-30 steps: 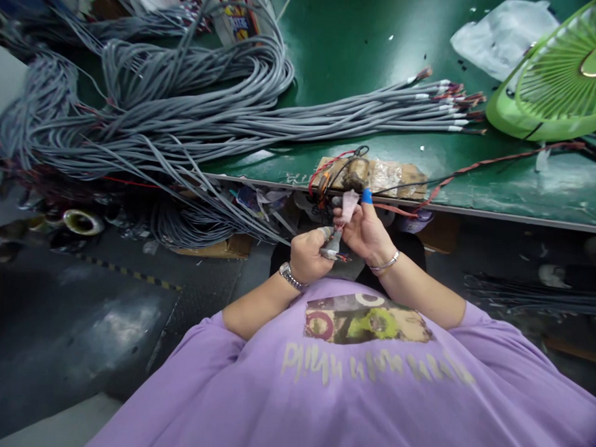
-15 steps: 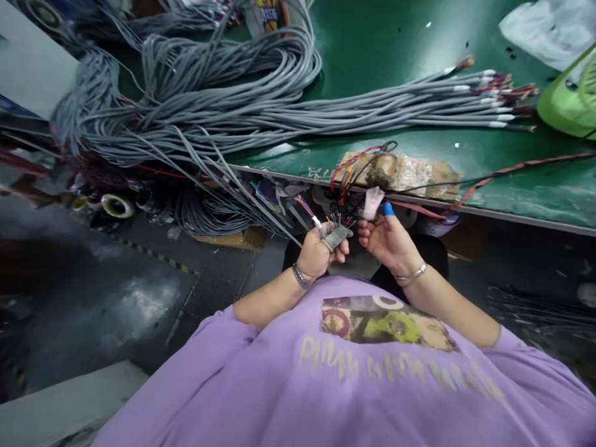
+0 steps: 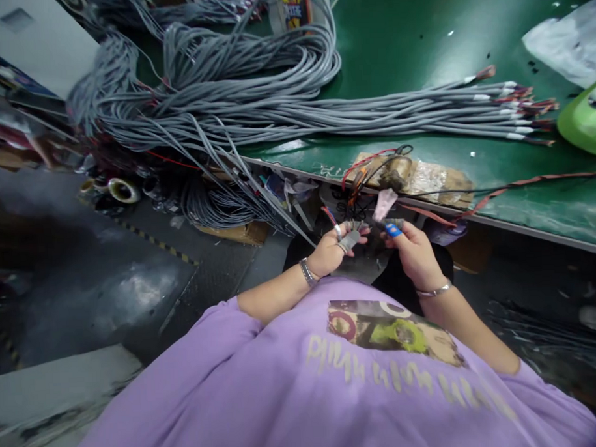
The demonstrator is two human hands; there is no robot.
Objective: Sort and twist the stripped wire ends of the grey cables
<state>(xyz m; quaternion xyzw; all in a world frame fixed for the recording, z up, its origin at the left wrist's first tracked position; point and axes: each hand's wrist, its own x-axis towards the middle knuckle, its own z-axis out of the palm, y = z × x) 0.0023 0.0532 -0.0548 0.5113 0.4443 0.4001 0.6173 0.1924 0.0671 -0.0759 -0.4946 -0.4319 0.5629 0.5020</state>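
My left hand [image 3: 328, 254] is closed around a cable end [image 3: 338, 232] with a white band, and thin coloured wires stick out above it. A grey wrapping or piece [image 3: 350, 240] shows at the thumb; I cannot tell which. Close by on the right, my right hand [image 3: 416, 255] has its thumb and fingers pressed together, with a blue cover [image 3: 393, 230] on the thumb. Something small and dark is at its fingertips, too blurred to name. A pinkish-white tag-like piece [image 3: 385, 204] is just above these fingertips.
A large bundle of grey cables [image 3: 255, 117] lies across the green table [image 3: 394, 44], stripped ends to the right. At the table edge sits a taped cardboard piece [image 3: 428, 180] with red and black wires. A green basket [image 3: 585, 119] stands far right. Cable coils [image 3: 219, 203] are below.
My right thumb and fingers have come together in a pinch, and the hand has turned. My left hand still holds the cable end. The view has shifted slightly.
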